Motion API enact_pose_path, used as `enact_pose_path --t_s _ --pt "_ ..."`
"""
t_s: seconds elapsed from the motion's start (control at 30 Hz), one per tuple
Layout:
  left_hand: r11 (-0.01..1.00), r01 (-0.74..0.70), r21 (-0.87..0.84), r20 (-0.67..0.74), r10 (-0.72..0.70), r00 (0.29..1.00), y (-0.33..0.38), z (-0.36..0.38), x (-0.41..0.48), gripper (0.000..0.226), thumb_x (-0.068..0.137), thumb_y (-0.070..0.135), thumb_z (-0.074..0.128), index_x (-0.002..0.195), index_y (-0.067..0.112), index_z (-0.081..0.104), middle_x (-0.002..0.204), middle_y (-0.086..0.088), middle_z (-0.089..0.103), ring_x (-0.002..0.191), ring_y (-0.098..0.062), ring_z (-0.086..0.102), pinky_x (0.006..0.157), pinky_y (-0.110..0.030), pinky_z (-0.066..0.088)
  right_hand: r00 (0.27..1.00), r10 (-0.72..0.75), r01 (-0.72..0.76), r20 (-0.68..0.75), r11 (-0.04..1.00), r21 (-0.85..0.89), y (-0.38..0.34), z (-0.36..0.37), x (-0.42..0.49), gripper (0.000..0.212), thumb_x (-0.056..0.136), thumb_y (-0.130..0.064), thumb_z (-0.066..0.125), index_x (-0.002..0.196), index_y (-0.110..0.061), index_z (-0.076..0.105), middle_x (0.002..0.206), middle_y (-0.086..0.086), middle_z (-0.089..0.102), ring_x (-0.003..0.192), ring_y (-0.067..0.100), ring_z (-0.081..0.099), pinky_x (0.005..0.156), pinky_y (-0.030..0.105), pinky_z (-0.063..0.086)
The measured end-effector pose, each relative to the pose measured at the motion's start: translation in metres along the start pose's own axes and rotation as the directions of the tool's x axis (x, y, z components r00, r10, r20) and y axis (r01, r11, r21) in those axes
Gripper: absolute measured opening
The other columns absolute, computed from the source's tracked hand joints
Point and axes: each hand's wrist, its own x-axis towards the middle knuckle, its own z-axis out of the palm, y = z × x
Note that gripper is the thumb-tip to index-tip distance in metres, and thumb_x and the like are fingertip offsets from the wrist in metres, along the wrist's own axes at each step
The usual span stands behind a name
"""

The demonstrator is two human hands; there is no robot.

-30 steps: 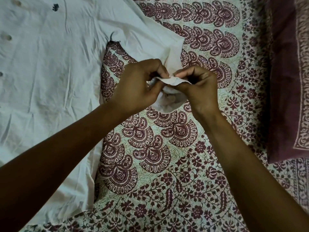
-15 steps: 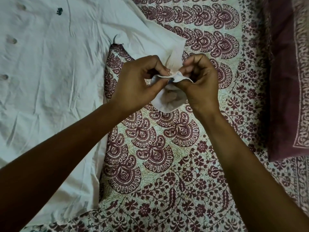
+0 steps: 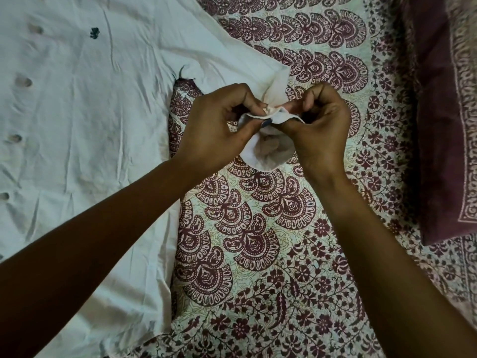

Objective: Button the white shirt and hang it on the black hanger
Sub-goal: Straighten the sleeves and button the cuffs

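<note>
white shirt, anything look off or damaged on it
One thing: a small dark mark on the white shirt, upper left, stands out against the plain fabric. Stain or stitched motif, too small to tell. The cloth is creased all over.

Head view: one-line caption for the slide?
Left hand and right hand pinch the sleeve cuff of the white shirt lying on a maroon-patterned bedsheet, pillow at right.

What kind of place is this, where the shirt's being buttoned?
Probably a bedroom, on a bed. A maroon-printed bedsheet covers the surface, what looks like a matching maroon pillow lies at the right edge, and the white shirt is spread flat on the sheet.
</note>
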Motion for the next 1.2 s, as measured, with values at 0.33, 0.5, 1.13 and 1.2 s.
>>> enact_pose_path --t_s 0.33,0.5,1.13,1.2 --pt "1.0 -0.02 -0.011 0.063 0.021 0.998 -0.005 -0.009 0.004 0.006 0.09 0.022 0.055 0.093 0.02 0.059 0.083 -0.005 0.067 0.079 -0.026 0.066 0.07 -0.039 0.055 0.997 0.015 -0.019 -0.072 0.998 -0.053 -0.005 0.013 -0.009 0.044 0.062 0.022 0.065 0.063 -0.014 0.039 0.067 0.009 0.052 0.064 0.009 0.053 0.063 0.021 0.048" --pt "0.994 0.043 0.099 0.28 -0.069 0.958 -0.004 -0.019 0.023 0.017 0.085 0.018 0.061 0.102 0.021 0.065 0.085 0.006 0.068 0.078 -0.001 0.063 0.074 -0.023 0.052 0.997 -0.073 0.074 0.015 0.952 -0.296 -0.007 0.008 -0.011 0.044 0.062 0.02 0.064 0.059 -0.016 0.039 0.064 0.024 0.052 0.059 0.027 0.047 0.058 0.035 0.041" --pt "0.874 0.486 -0.022 0.522 -0.404 0.751 -0.006 -0.003 0.027 0.015 0.09 0.012 0.055 0.081 0.019 0.064 0.059 0.015 0.062 0.058 0.001 0.051 0.058 -0.018 0.044 0.991 -0.132 0.108 -0.038 0.923 -0.369 -0.002 -0.006 -0.026 0.032 0.066 0.013 0.069 0.073 -0.014 0.052 0.074 0.003 0.054 0.068 0.01 0.05 0.06 0.022 0.042" --pt "0.933 0.347 0.092 0.495 -0.346 0.797 -0.01 -0.003 0.029 0.014 0.089 0.015 0.059 0.078 0.021 0.066 0.06 0.013 0.061 0.06 -0.001 0.05 0.059 -0.021 0.04 0.991 -0.132 0.115 -0.013 0.9 -0.419 0.0 -0.01 -0.028 0.022 0.07 0.002 0.073 0.078 -0.013 0.06 0.076 0.004 0.057 0.068 0.01 0.052 0.06 0.025 0.044"
